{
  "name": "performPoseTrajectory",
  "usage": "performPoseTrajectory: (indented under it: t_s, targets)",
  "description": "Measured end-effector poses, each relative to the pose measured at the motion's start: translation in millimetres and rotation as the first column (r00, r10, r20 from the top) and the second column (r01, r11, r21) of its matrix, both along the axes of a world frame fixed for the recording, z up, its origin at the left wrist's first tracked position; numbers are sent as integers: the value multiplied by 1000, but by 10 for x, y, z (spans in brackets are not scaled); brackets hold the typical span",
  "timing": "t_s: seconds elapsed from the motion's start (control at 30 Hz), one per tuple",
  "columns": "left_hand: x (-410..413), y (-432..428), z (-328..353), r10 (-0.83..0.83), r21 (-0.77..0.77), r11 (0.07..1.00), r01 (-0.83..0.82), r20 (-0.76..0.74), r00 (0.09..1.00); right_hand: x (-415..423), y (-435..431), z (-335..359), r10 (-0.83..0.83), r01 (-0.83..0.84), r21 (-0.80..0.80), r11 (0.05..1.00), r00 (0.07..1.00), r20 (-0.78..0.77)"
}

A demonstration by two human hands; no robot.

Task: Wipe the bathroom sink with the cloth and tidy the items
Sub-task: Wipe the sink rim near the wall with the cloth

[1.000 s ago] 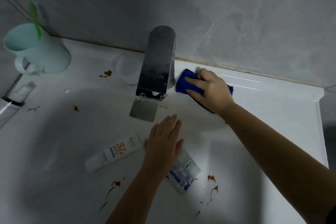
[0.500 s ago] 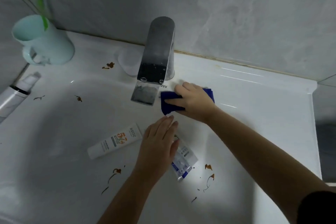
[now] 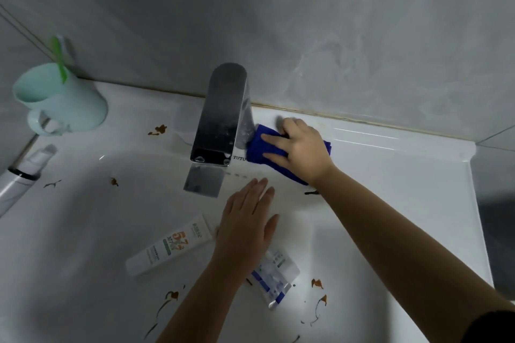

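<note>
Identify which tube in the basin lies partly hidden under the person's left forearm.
The blue-and-white tube; the left forearm crosses its upper end. The white tube with orange print shows nearly whole, left of it.

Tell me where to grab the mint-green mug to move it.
Take the mint-green mug by its looped handle, coming from the near side: the mug stands upright with the handle turned toward you, and the green toothbrush sticking out of the top makes a grip over the rim awkward.

"TUTU" — on the sink (image 3: 362,167)
</note>
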State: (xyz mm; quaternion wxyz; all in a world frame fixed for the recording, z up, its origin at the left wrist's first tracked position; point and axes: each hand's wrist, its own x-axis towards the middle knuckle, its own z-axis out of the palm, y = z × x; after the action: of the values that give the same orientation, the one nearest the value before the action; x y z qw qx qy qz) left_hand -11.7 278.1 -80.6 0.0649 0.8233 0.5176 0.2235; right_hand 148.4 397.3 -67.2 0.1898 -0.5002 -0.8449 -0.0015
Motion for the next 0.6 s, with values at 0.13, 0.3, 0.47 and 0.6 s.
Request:
performPoseTrajectory:
  t_s: [0.13, 0.3, 0.47, 0.6]
  targets:
    - [216, 284, -3, -18, -37, 999, 15, -78, 997, 678, -220, -29, -311, 318, 111, 942, 948, -75]
    - [256, 448, -110, -53, -83, 995, 47, -75, 996, 1252, -601, -43, -649, 673, 60, 737, 730, -214]
    - [230, 455, -157, -78, -59, 996, 74, -82, 994, 444, -248, -40, -632, 647, 71, 759, 759, -157]
    - [235, 436, -134, -56, -70, 996, 48, -106, 993, 253, -120, -55, -406, 408, 133, 903, 913, -38]
